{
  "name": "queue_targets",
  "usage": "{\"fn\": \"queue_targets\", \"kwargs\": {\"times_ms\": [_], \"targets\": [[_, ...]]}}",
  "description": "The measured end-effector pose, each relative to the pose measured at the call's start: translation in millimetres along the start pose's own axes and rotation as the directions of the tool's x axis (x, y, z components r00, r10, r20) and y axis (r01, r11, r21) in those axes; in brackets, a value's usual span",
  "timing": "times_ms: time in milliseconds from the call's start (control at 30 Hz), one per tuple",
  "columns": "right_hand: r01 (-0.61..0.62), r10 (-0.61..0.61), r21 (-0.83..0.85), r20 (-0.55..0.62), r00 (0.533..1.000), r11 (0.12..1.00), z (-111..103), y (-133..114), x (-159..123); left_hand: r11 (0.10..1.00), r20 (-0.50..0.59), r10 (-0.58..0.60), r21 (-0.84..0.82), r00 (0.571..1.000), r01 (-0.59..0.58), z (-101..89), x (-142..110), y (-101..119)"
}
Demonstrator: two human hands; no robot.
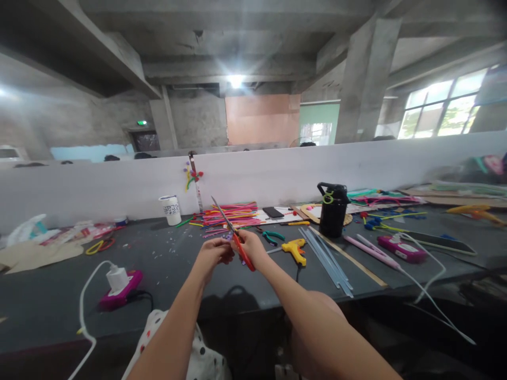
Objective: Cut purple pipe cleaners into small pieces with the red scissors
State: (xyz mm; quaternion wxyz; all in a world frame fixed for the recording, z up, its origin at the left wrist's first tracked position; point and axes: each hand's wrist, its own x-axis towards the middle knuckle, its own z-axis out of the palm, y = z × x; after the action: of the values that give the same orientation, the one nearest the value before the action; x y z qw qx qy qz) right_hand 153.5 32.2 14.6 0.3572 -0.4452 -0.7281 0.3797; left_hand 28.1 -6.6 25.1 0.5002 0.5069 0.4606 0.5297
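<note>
My right hand (250,246) grips red-handled scissors (233,235), blades pointing up and to the left. My left hand (214,252) is pinched on a small purple piece (228,238) held right at the scissors, above the dark table (178,274). Both forearms reach in from the bottom of the view. A heap of colourful pipe cleaners (230,213) lies just behind the hands.
A yellow glue gun (296,249), teal pliers (272,236), clear glue sticks (327,253) and a black bottle (332,210) lie right of the hands. A white cup (171,209) stands at the back left, a pink power strip (119,289) with a white charger at the left. A white partition (277,174) runs behind.
</note>
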Motion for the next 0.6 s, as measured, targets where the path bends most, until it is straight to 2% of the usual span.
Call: {"fn": "queue_targets", "kwargs": {"times_ms": [133, 233, 433, 600], "targets": [[0.026, -0.027, 0.018, 0.023, 0.999, 0.999, -1, -6, -2, 0.999, -0.023, 0.010, 0.035, 1.000, -0.009, 0.2, -4, 5], [0.047, -0.049, 0.062, 0.036, 0.998, 0.997, -4, -6, -7, 0.998, 0.006, -0.018, 0.053, 1.000, 0.018, -0.7, -7, 7], [0.072, -0.063, 0.201, -0.050, 0.997, 0.977, -3, 0, -21, 0.994, 0.110, -0.102, 0.047, 0.989, 0.098, -1.4, -10, 4], [0.067, -0.051, 0.305, -0.062, 0.997, 0.950, -2, 5, -18, 0.996, 0.102, -0.084, -0.014, 0.991, 0.085, -4.0, -9, 3]]}}
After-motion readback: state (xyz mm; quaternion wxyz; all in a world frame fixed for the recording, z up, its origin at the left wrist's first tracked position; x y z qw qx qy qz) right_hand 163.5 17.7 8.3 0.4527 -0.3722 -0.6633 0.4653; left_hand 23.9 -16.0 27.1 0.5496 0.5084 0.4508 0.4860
